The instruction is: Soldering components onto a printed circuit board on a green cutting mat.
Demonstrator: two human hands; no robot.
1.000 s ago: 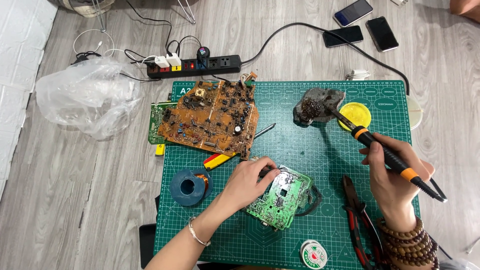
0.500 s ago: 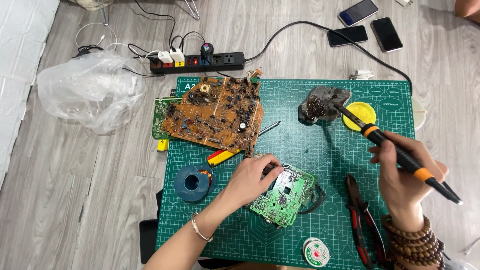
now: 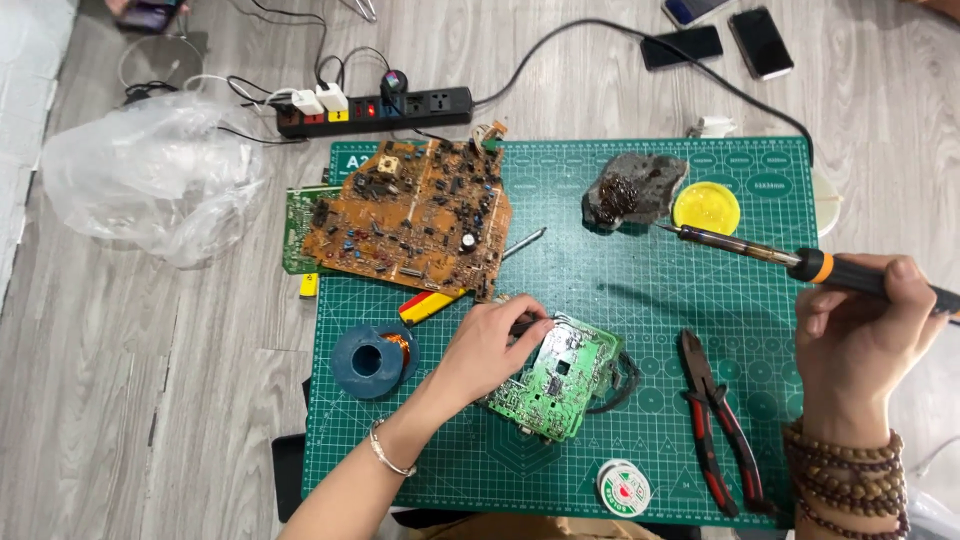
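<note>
- Green and gridded, the rubber cutting mat (image 3: 650, 300) covers the middle of our grey wood-look tabletop (image 3: 150, 380), and nearly everything we work on lies on it.
- Our left hand (image 3: 490, 345) rests on the left edge of the small green circuit board (image 3: 555, 380), near the mat's lower middle; the fingers curl over that edge, grip clenched on the board.
- Our right hand (image 3: 860, 330) holds the black soldering iron with an orange collar (image 3: 800, 262) by its handle, grip wrapped firmly round it, at the mat's right edge.
- We see the iron's tip pointing left, raised over the mat just below the round yellow tin (image 3: 706, 208) and well apart from the green board.
- Beside the tin sits a dark grey lump of cleaning sponge with brown wire wool (image 3: 630, 190).
- We have a large brown circuit board crowded with components (image 3: 410, 220) at the mat's upper left corner.
- Between our hands lie red-handled black pliers (image 3: 720, 420); a small white solder reel (image 3: 624, 488) sits near the mat's lower edge.
- Left of our left hand stands a blue spool of copper wire (image 3: 370, 360).
- Beyond the mat we see a black power strip (image 3: 375, 108) and a crumpled clear plastic bag (image 3: 150, 175).
</note>
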